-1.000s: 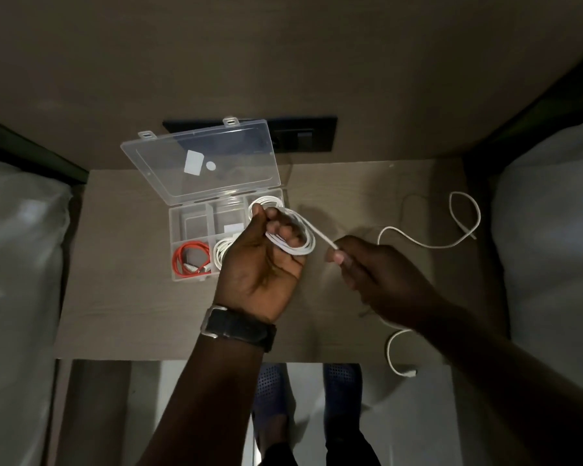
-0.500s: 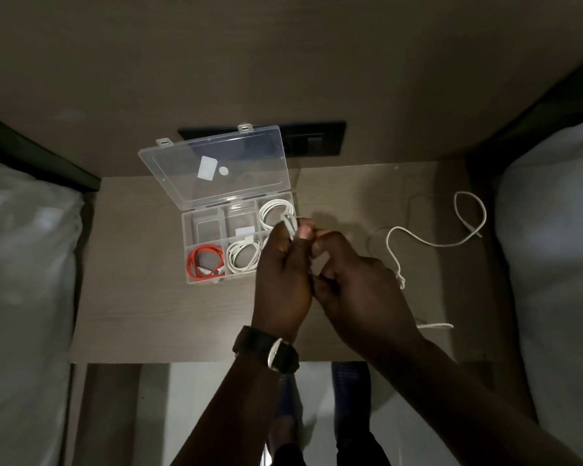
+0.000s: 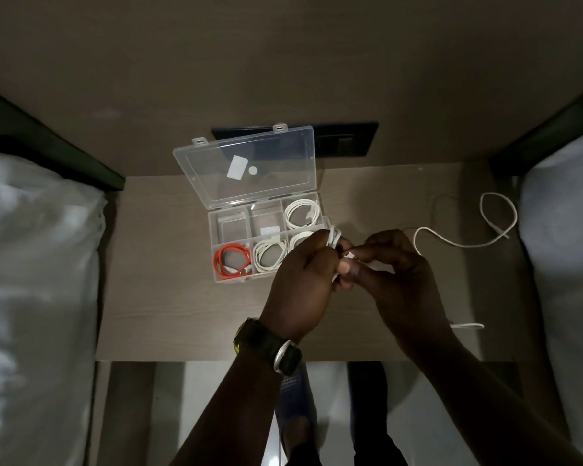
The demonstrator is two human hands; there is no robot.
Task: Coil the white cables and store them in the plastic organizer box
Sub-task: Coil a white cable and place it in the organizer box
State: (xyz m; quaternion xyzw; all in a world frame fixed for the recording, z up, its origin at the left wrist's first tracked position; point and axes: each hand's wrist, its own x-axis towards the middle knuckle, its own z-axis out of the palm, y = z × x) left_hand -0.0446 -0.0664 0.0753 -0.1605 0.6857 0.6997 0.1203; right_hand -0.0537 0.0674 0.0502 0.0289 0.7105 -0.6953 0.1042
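Both my hands are together over the middle of the table (image 3: pixel 169 297), just right of the box. My left hand (image 3: pixel 300 280), the one with the watch (image 3: pixel 276 348) on its wrist, is closed round a small white coil (image 3: pixel 334 237) that sticks up out of the top of my fist. My right hand (image 3: pixel 394 274) is right against it, thumb and fingers pinching the cable's end beside the coil. Both forearms come up from the bottom edge, angled in toward each other.

The rest of that white cable (image 3: pixel 465 242) trails off to the right across the table, makes a loose loop near the right edge, and another bit pokes out below my right wrist close to the front edge. There's white bedding (image 3: pixel 31 280) pressed up on both sides, so the table is boxed in left and right. Bare tabletop sits left of the box and in front of it.

The clear plastic box (image 3: pixel 212 250) has its lid (image 3: pixel 246 166) tipped back toward the wall. Front left section holds a red cable (image 3: pixel 233 262), the one next to it a coiled white cable (image 3: pixel 270 255), back right another white coil (image 3: pixel 302 215). The front right section is mostly hidden behind my left hand, some white showing. The two back left sections look empty apart from a small white label.
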